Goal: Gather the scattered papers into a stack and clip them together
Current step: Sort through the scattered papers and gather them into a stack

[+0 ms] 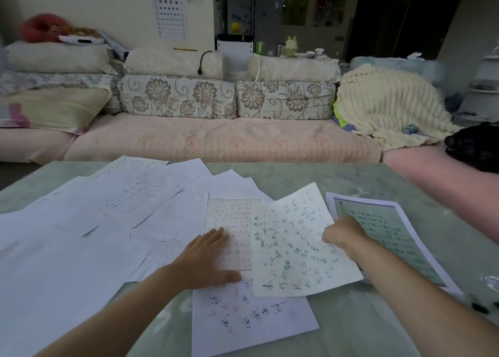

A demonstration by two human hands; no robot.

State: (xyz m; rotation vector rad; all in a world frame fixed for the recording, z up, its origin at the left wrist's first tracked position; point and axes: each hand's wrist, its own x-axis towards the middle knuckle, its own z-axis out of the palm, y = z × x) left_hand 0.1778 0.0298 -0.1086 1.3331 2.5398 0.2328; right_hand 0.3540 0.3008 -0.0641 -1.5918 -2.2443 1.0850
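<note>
Papers (113, 221) lie scattered; left hand (208, 256) flat, right hand (344, 233) pinching a sheet (294, 248).

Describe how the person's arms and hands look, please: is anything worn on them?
The left forearm and the right forearm are bare; no sleeve comes into view. The left hand and the right hand wear no glove, and no watch, bracelet or ring shows. The light is dim, so a thin ring could escape notice.
</note>
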